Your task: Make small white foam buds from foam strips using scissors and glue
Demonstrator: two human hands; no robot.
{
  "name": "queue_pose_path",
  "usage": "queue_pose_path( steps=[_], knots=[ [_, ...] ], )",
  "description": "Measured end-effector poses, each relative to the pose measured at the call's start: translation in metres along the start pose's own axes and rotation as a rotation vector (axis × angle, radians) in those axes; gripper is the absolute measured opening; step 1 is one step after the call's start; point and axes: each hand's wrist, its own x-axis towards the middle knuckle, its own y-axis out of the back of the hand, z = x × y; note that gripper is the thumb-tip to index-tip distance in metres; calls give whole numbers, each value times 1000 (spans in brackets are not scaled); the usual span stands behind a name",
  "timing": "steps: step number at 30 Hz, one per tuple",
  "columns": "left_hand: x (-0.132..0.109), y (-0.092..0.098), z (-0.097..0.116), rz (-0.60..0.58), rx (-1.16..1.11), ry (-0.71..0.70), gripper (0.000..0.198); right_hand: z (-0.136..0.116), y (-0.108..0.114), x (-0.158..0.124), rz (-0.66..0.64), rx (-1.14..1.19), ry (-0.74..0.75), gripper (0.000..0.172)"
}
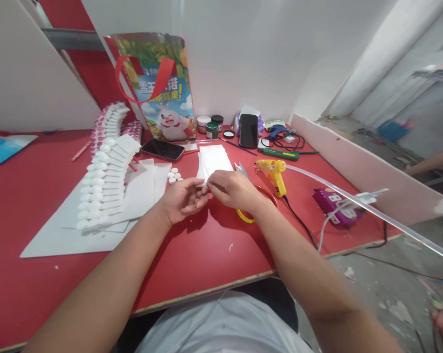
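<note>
My left hand (183, 197) and my right hand (233, 189) meet over the red table (206, 255), fingers pinched together on the near end of a white foam strip (212, 161) that lies flat beyond them. The left palm faces up with fingers curled; the right hand's fingers close on the strip's edge from the right. A few small white foam ovals (174, 176) lie just left of the strip. Scissors with yellow and red handles (247, 206) rest partly under my right wrist.
A curved row of white foam pieces (102, 184) sits on white sheets (77, 220) at left. A yellow glue gun (274, 172), a long clear glue stick (372, 208), a purple power strip (333, 206), two phones (162, 149), paint jars (211, 126) and a printed bag (158, 88) are around.
</note>
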Motion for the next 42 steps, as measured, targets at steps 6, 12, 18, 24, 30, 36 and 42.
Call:
queue_pose_path(
  steps=[6,12,18,24,30,36,42],
  knots=[
    [-2,3,-1,-34,-85,-28,27,0,-2,1,-1,-6,-59,22],
    [2,0,-14,112,279,-393,21,-3,-7,5,138,185,-290,19],
    [0,-3,-20,469,1195,-787,20,-4,-10,10,207,390,-430,23],
    [-3,-9,-16,589,1767,-644,20,-7,-8,10,141,404,-463,26],
    [-1,-10,-19,514,1855,-605,22,-9,-13,13,132,597,-631,27],
    [-1,-9,-22,464,1343,-836,28,-5,-11,14,183,932,-649,25],
    [1,-7,-19,399,757,-784,26,-5,-8,13,149,1003,-568,21]
  ],
)
